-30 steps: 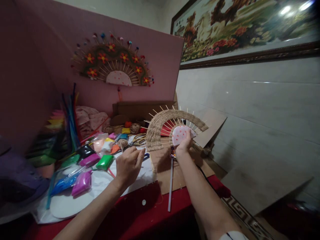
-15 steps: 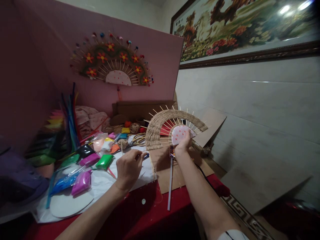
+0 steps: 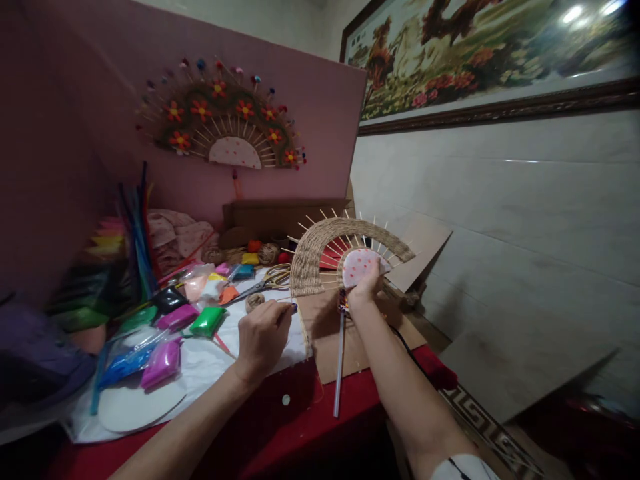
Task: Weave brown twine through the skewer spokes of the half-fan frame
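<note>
My right hand (image 3: 367, 288) is closed round the white, pink-spotted half-circle base of a woven fan (image 3: 307, 263). The fan stands tilted up, with a band of brown twine woven over thin sticks whose tips poke out beyond the rim. Left of it, my left hand (image 3: 265, 337) is closed in a pinch. A small dark bluish bit shows at its fingertips, too small to name. Just behind that hand lies a ball of twine (image 3: 255, 302). Scissors (image 3: 270, 280) with gold-coloured handles rest beyond it.
Packets of coloured clay (image 3: 209, 321) crowd the white sheet on the left. A brown cardboard piece (image 3: 327, 347) and a clear glue stick (image 3: 339, 367) lie below the fan. A finished fan with flowers (image 3: 235, 152) hangs on the pink board (image 3: 320, 133) behind. Pipe cleaners (image 3: 137, 233) stand at left.
My left hand has shifted slightly right and up, still pinched. The twine ball behind it shows more clearly and lies slightly farther right. The fan and my right hand stay nearly still.
</note>
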Demonstrator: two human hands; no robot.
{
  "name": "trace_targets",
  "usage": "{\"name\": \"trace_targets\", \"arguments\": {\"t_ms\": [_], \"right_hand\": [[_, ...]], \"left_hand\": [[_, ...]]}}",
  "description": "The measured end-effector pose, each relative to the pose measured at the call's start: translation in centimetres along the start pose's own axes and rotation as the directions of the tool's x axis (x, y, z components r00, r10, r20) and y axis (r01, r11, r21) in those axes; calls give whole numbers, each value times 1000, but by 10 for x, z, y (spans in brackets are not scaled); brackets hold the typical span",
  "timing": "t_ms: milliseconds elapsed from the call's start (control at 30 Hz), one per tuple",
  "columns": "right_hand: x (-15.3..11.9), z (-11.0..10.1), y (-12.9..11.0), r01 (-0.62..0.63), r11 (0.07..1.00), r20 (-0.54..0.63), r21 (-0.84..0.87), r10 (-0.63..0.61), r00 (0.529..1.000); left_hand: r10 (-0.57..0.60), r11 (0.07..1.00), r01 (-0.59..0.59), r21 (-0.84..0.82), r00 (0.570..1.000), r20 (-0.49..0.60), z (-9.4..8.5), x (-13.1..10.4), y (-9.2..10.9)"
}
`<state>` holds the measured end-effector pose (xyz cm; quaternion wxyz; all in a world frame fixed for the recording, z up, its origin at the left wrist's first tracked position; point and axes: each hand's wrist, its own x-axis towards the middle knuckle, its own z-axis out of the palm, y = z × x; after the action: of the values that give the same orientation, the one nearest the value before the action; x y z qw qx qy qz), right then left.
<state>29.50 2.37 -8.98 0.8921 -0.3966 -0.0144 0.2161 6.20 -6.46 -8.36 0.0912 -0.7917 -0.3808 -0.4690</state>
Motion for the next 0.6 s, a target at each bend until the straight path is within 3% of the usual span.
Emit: {"name": "trace_targets", "arguments": {"t_ms": [333,467,600], "right_hand": [[-8,1,-4,-54,998,-31,27,55,998],[-8,1,-4,-95,995,-16,27,96,995],[-4,0,0,-117,993,29,20,116,993]], "left_hand": [[16,999,-15,-30,1000,21,5,-2,-5],[-151,963,157,-221,988,44,6,-2,-6],[-422,775,433,-460,897,133,8,0,-7]]}}
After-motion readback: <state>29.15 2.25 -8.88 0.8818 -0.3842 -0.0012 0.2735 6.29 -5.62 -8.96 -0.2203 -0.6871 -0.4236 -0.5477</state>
